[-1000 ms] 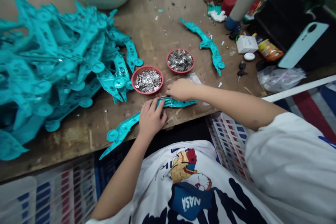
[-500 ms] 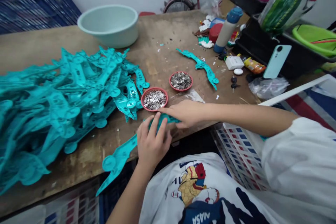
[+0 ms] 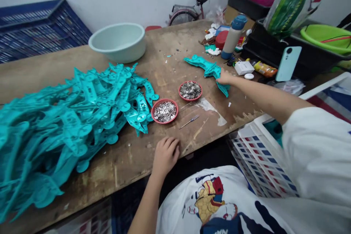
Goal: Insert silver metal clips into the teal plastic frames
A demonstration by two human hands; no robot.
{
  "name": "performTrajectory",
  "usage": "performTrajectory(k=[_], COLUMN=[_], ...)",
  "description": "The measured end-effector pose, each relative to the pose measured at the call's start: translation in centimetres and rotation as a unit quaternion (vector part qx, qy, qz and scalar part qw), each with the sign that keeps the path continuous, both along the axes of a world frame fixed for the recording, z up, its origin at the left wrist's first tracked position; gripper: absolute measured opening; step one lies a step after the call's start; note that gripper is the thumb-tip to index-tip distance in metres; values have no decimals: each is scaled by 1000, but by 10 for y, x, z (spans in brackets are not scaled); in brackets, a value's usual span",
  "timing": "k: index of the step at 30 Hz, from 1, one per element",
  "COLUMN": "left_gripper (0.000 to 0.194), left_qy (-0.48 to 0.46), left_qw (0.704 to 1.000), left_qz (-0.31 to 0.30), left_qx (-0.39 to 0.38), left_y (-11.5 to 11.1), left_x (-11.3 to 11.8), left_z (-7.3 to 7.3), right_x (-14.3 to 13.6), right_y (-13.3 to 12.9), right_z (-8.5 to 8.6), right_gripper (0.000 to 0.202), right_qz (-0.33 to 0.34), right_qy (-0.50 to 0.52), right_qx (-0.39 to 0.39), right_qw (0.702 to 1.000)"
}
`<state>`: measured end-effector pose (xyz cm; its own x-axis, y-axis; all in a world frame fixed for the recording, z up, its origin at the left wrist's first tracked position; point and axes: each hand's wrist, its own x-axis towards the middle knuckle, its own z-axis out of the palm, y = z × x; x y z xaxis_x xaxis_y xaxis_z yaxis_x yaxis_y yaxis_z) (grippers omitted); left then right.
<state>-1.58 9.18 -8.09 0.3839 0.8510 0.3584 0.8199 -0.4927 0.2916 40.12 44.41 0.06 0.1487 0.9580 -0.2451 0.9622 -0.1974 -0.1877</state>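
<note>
My right hand (image 3: 225, 76) is closed on the lower part of a long teal plastic piece (image 3: 203, 64) at the table's right side. This piece lies with, or over, another alike, though their overlap is hard to make out. By the table's front edge, my left hand (image 3: 166, 151) rests with loosely bent fingers and nothing visible in it. Ahead of it are a red basket of small silver metal pieces (image 3: 165, 111) and a second red basket (image 3: 190, 91) of similar bits. A thin screwdriver-like tool (image 3: 189, 121) lies between the hands. Many teal pieces (image 3: 90, 106) are heaped at left.
A pale green basin (image 3: 117, 42) stands at the back left, near a blue crate (image 3: 33, 25). Farther right are a bottle (image 3: 234, 36), a white box (image 3: 244, 67), a phone (image 3: 289, 64) and black bins. A white crate (image 3: 263, 153) sits below the table's right edge.
My right hand has moved from the front edge to the far right with the teal piece, onto the one there. The left hand has let go; the tool is now uncovered.
</note>
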Motion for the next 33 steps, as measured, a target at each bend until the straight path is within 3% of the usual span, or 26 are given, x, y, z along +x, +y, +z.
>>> performTrajectory(k=[3, 7, 15, 20, 28, 33], left_gripper=[28, 25, 24, 24, 25, 24], left_qy=[35, 63, 68, 69, 70, 69], left_qw=[999, 998, 997, 997, 997, 997], left_qz=[-4, 3, 15, 18, 17, 16], left_qx=[-15, -16, -18, -24, -28, -33], left_y=[-4, -3, -2, -1, 1, 0], left_x=[0, 2, 6, 6, 4, 7], left_z=[2, 6, 7, 7, 6, 9], right_x=[-5, 13, 56, 56, 55, 52], right_y=[10, 35, 70, 68, 58, 53], right_z=[-25, -37, -30, -26, -27, -20], right_gripper=[130, 124, 120, 95, 79, 53], right_qz=[-28, -32, -31, -31, -27, -15], right_qy=[-9, -14, -25, -22, -20, -45], right_qx=[-26, -33, -32, -17, 22, 26], right_qw=[999, 999, 999, 999, 999, 999])
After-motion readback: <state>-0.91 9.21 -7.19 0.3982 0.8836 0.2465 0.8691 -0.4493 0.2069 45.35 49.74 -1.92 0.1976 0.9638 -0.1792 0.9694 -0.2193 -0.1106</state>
